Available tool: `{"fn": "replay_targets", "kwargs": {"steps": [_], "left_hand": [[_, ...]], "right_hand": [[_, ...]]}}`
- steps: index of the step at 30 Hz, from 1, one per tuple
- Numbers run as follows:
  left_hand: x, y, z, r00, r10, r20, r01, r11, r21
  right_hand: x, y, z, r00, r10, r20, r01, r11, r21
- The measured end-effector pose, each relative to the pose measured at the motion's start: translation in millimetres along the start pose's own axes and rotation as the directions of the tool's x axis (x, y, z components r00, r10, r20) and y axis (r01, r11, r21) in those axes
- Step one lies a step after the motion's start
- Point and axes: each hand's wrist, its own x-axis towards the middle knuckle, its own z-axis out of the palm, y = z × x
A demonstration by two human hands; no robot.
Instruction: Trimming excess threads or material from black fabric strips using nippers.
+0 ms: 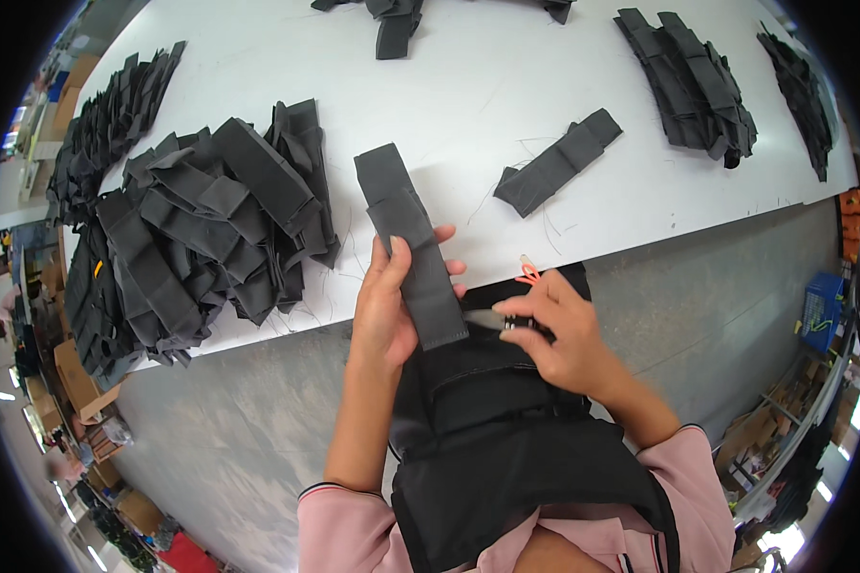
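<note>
Head view: a white counter (pixel 506 86) spreads out beyond your left hand (pixel 382 310) and right hand (pixel 573 339). Your black apron (pixel 535 468) lies below and between them, on the near side of the counter's edge. Left of your left hand sits a large, loose heap (pixel 210 215) of dark grey fabric pieces, overlapping at many angles. A smaller bundle (pixel 119 129) of similar pieces lies past that heap, farther from your left hand. Well beyond your right hand and off to its right is another stack (pixel 688 86).

Your left hand pinches a long, folded grey strip (pixel 414 253), thumb on top and fingers behind, their tips showing past its right edge. The strip tilts, far end leaning left, and its stitched near end comes between your hands, over the apron. A lone folded piece (pixel 559 162) rests on the counter beyond your right hand.

Your right hand grips a small cutting tool (pixel 528 327) between thumb and fingers, its blade pointing left beside the strip's right edge; whether they touch, you cannot tell. Just past those fingers shows a little orange loop (pixel 529 273).
</note>
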Motion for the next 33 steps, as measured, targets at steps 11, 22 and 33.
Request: {"fn": "replay_targets", "kwargs": {"steps": [11,22,33], "left_hand": [[8,0,2,1.0,-0.005,-0.009,0.004,0.997,-0.075],[7,-5,-12,0.988,-0.101,0.119,0.14,0.91,-0.391],[6,-6,-10,0.978,-0.14,0.158,0.197,0.871,-0.45]], "right_hand": [[-12,-2,9,0.996,-0.095,-0.003,0.094,0.99,-0.104],[-5,1,10,0.971,0.16,0.177,-0.216,0.903,0.371],[2,11,11,0.976,0.007,0.216,-0.101,0.899,0.427]]}}
